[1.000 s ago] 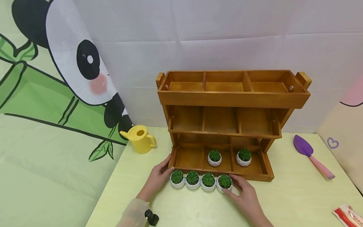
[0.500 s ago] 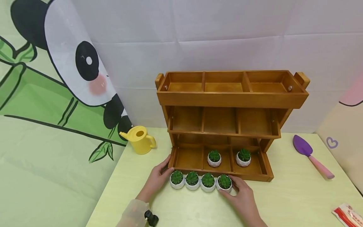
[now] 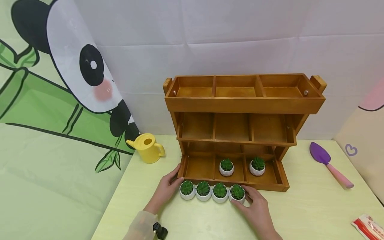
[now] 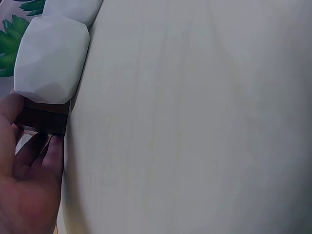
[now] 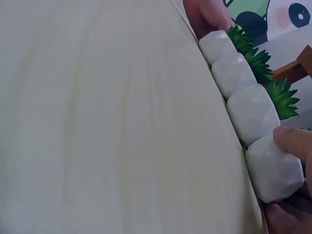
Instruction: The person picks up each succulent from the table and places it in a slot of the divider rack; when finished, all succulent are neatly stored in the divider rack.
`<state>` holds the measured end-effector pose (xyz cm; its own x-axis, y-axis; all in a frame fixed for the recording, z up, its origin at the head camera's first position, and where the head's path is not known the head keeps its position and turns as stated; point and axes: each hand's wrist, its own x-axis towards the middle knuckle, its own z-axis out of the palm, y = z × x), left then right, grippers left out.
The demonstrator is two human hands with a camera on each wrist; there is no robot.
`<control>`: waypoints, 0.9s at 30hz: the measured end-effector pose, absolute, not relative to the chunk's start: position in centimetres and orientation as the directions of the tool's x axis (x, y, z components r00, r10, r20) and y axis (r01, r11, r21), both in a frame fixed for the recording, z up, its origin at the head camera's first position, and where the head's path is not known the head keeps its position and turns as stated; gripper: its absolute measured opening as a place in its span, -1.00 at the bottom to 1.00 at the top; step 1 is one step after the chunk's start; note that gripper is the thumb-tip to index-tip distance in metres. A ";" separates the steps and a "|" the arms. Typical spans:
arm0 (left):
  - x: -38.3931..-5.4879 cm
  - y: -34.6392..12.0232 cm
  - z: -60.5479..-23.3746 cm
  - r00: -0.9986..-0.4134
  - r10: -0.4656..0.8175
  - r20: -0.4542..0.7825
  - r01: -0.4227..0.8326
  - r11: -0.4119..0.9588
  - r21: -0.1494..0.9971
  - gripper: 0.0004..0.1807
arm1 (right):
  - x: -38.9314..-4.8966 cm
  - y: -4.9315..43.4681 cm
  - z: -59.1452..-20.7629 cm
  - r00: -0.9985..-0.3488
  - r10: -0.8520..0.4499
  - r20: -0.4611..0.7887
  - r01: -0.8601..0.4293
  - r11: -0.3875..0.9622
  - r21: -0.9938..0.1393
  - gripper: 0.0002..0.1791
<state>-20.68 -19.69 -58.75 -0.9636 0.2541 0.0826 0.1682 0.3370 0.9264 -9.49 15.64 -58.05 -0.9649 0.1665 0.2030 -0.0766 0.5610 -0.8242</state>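
Note:
A small succulent in a white faceted pot (image 3: 237,193) ends a row of several matching ones, the right end. My right hand (image 3: 255,210) pinches it between thumb and fingers; in the right wrist view a fingertip lies on the near side of the white pot (image 5: 274,170). At the row's other end my left hand (image 3: 166,190) grips the left front corner of a brown wooden three-tier shelf (image 3: 246,105). In the left wrist view its thumb and fingers hold the dark wood (image 4: 45,118), next to the leftmost succulent's pot (image 4: 51,61).
Two more potted succulents stand in the lowest tray, one in the middle compartment (image 3: 226,167) and one in the right (image 3: 257,166). A yellow watering can (image 3: 148,150) is left of the shelf. A purple and pink trowel (image 3: 330,163) and a packet (image 3: 368,228) lie at right.
My right hand's thumb has shifted slightly left along the end pot. The left hand, the shelf and the row of succulents stay in place; the whole view drifts a little.

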 end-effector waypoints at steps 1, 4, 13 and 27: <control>-20.6 -19.7 -58.7 -0.964 0.253 0.083 0.167 0.334 0.927 -0.31 | -9.5 15.6 -58.0 -0.965 0.165 0.204 -0.079 0.560 -0.825 -0.29; -20.5 -19.7 -58.7 -0.964 0.252 0.082 0.166 0.329 0.930 -0.31 | -9.5 15.6 -58.0 -0.964 0.164 0.207 -0.081 0.561 -0.824 -0.30; -20.5 -19.6 -58.6 -0.966 0.247 0.074 0.158 0.341 0.927 -0.31 | -9.4 15.9 -57.8 -0.965 0.149 0.214 -0.085 0.595 -0.799 -0.30; -20.4 -19.5 -58.5 -0.969 0.227 0.093 0.166 0.330 0.929 -0.31 | -9.3 16.5 -55.8 -0.980 0.140 0.140 -0.032 0.587 -0.809 -0.30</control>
